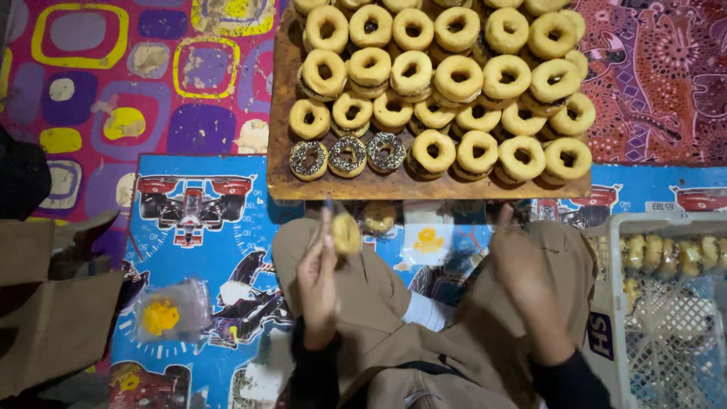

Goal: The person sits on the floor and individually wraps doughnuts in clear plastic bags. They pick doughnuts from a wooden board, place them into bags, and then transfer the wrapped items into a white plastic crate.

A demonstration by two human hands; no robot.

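My left hand [318, 276] is raised over my left knee and holds a small plain doughnut [346, 232] between its fingers. My right hand [522, 280] is blurred, fingers together, hovering over my right knee with nothing seen in it. Just ahead lies a brown wooden board [303, 185] stacked with several rows of plain ring doughnuts [458, 76]. Three doughnuts with dark sprinkles [347, 156] sit at the board's near left edge. Another plain doughnut [379, 217] lies on the mat just past my knees.
A white plastic crate [674, 333] at the right holds bagged doughnuts. A clear bag with something yellow [168, 312] lies on the blue race-car mat [189, 250]. A brown cardboard box [53, 310] stands at the left. Patterned cloths cover the floor beyond.
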